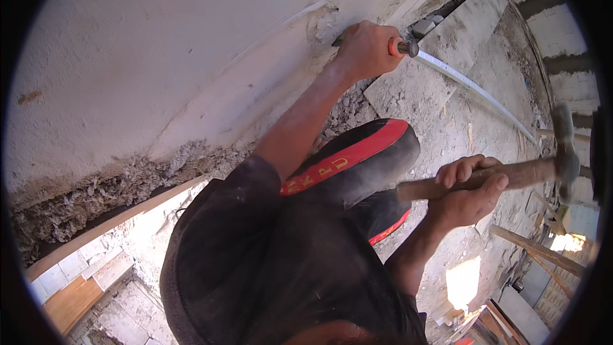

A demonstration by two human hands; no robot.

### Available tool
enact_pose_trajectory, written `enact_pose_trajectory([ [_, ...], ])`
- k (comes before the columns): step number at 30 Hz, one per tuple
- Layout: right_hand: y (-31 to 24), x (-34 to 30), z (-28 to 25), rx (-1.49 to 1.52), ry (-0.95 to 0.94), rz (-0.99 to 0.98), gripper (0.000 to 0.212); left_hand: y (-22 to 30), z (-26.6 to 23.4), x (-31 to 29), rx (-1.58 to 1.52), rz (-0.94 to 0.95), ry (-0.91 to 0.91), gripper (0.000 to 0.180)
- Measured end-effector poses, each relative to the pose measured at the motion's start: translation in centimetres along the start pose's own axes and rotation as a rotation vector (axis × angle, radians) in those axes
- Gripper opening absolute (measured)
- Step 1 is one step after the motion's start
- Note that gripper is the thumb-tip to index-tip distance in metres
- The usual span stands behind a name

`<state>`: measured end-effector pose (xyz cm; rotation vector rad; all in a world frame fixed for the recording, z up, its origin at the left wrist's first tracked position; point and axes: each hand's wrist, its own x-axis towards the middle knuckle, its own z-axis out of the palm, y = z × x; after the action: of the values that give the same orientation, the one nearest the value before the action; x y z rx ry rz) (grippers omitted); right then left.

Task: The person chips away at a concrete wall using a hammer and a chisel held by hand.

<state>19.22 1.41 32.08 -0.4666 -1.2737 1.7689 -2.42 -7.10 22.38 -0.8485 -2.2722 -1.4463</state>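
My left hand (pixel 368 50) is wrapped round a chisel (pixel 396 46) with an orange collar and a blunt metal striking end facing right. The chisel's dark tip sticks out on the other side of the fist, beside the chipped foot of the pale plastered wall (pixel 191 32); whether it touches is hard to tell. Lower right, my right hand (pixel 469 193) grips a hammer (pixel 533 172) by its wooden handle. The hammer's metal head lies far right, well apart from the chisel.
Crumbled rubble (pixel 70 211) runs along the wall's broken lower edge. A long pale straight strip (pixel 472 86) lies across the dusty floor beyond my left hand. Wooden poles (pixel 536 249) stand at the right. Tiles and boards (pixel 86 294) lie lower left. My bent knee (pixel 389 147) is between my arms.
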Motion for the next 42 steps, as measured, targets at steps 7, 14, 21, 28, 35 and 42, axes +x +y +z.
enact_pose_trajectory([
  [7,1.9,0.9,-2.9,-0.62,-0.449,0.388,0.031,-0.2,0.8,-0.9,0.017,0.016,0.025,0.014],
  [14,2.7,1.6,-2.1,-0.376,-0.248,-0.102,0.036,0.1,0.1,0.0,-0.029,0.002,-0.015,0.014],
  [21,2.8,-2.0,-6.0,-0.534,-0.515,0.432,0.037,-0.3,2.2,-6.8,0.004,0.049,-0.246,0.016],
  [28,-0.1,-2.7,-6.8,-0.379,-0.214,0.321,0.044,4.0,0.7,-7.4,0.001,0.204,-0.385,0.016],
  [35,-0.8,-4.6,-8.6,-0.247,-0.181,0.271,0.048,4.0,-1.0,-3.9,0.153,0.366,-0.362,0.011],
  [42,-2.5,-5.1,-10.3,-0.177,-0.096,0.147,0.047,4.7,-0.7,-4.4,0.182,0.467,-0.344,0.012],
])
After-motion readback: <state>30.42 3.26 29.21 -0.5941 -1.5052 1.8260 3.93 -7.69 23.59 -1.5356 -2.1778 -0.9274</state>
